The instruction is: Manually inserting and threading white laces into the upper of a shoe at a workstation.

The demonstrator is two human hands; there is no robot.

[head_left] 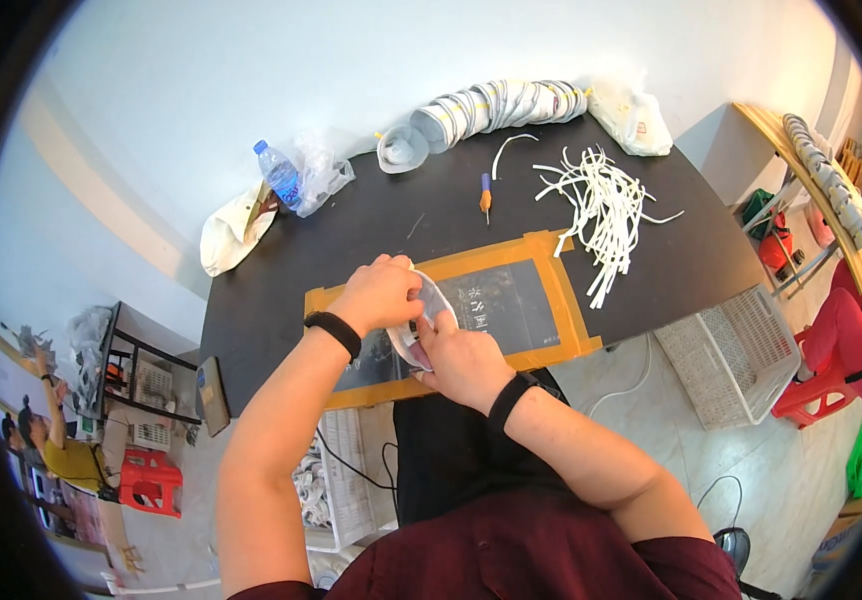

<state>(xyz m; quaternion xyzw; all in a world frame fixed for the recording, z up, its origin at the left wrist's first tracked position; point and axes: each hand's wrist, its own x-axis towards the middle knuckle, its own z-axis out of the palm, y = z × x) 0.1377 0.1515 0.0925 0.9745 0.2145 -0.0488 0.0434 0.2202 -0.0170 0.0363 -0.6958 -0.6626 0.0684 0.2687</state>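
Left hand point(383, 296): clamped on the white ring's point(436, 298) far side
Right hand point(463, 362): clamped on its right side
Ring: between them, above the panel point(529, 308), by the table's point(261, 325) near edge
Open room: bare table, panel to left edge

You are in a small manual-assembly workshop. Your dark surface point(391, 220) carries a tape-edged panel point(573, 300), over which your left hand point(386, 292) and right hand point(466, 362) hold a curved white piece point(437, 300). Identify the production stock at the surface's far edge: a long row of nested pale pieces point(496, 108). Note the loose white strips point(606, 205) on its right half. Right of the surface, observe a plastic crate point(731, 360), a second, wooden surface point(813, 185) bearing another row, and a person on a red stool point(811, 405). Left of it, another person point(76, 465) appears beside a red stool point(151, 485).
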